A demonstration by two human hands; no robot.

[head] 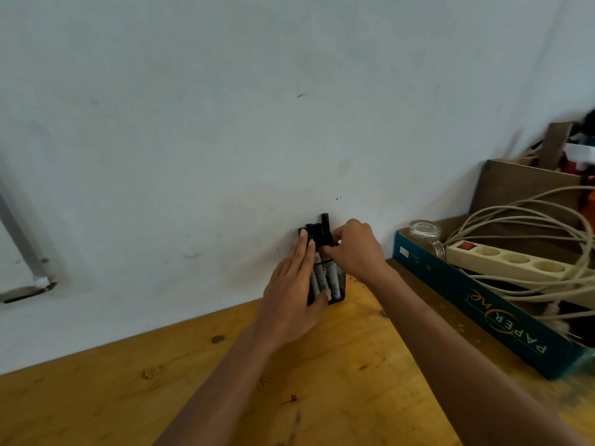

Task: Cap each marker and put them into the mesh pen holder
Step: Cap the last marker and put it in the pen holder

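1. Markers (pixel 317 233) stand capped in the mesh pen holder (pixel 336 281), black caps up, between the two hands at the back of the desk (pixel 354 365).
2. Left hand (pixel 291 294) lies flat on the holder's side, fingers (pixel 304 252) straight and together, thumb on the mesh.
3. Right hand (pixel 355 249) pinches one marker near its cap, seemingly seating it.
4. No loose markers show; the task looks nearly finished.
5. Beyond the right hand's fingers, a box (pixel 483 304) reads "PAPER ONE".
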